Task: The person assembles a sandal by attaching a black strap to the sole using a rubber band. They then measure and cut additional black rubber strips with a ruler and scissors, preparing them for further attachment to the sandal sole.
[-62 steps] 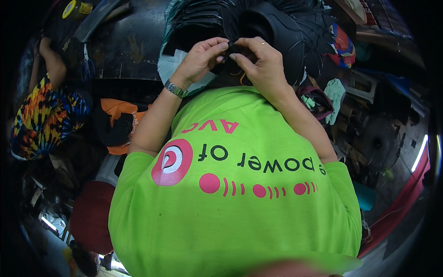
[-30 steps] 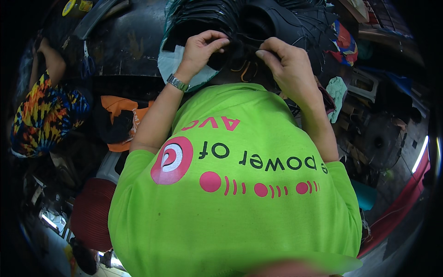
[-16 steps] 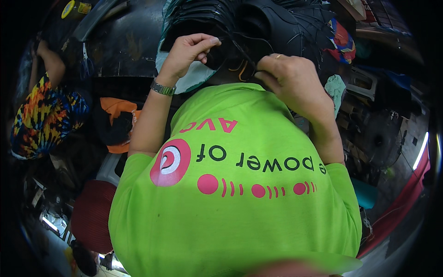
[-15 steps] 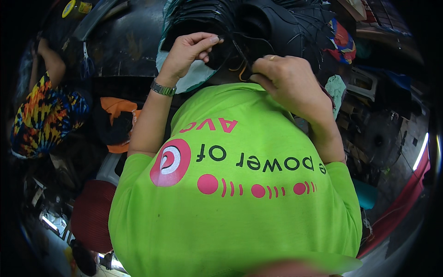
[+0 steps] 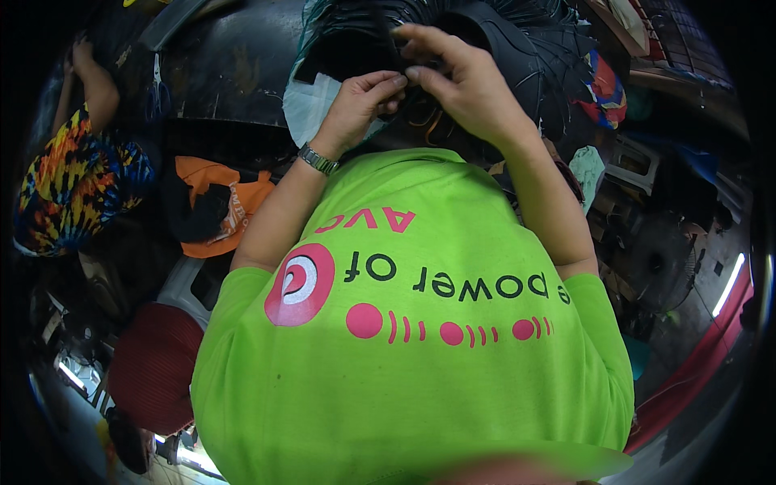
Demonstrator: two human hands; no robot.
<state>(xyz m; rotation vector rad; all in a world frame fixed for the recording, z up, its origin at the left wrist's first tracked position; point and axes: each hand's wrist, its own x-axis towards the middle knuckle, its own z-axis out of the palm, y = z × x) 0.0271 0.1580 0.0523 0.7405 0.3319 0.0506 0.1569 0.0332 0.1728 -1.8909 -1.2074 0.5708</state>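
My left hand (image 5: 362, 103), with a metal watch (image 5: 318, 159) at the wrist, is closed in a pinch of thumb and forefinger. What lies in that pinch is too small and dark to name. My right hand (image 5: 465, 79) is brought against it, thumb beside the left thumb. Its curled fingers are around a narrow black strip (image 5: 388, 44), mostly lost against the dark background. Just beyond both hands lies a bundle of stacked black moulded pieces (image 5: 517, 52) with thin black strands. An orange loop (image 5: 435, 123) shows below my right hand.
Pale plastic sheeting (image 5: 305, 109) edges the bundle on the left. Scissors (image 5: 158, 90) lie on the dark table (image 5: 222, 77). At far left works a person in a multicoloured shirt (image 5: 69, 182). An orange cloth bag (image 5: 242, 202) and a red stool (image 5: 153, 368) are on my left.
My right hand has moved up and left to meet the left hand. The left hand has shifted down and slightly right, still pinched. The black strip has swung upward between them.
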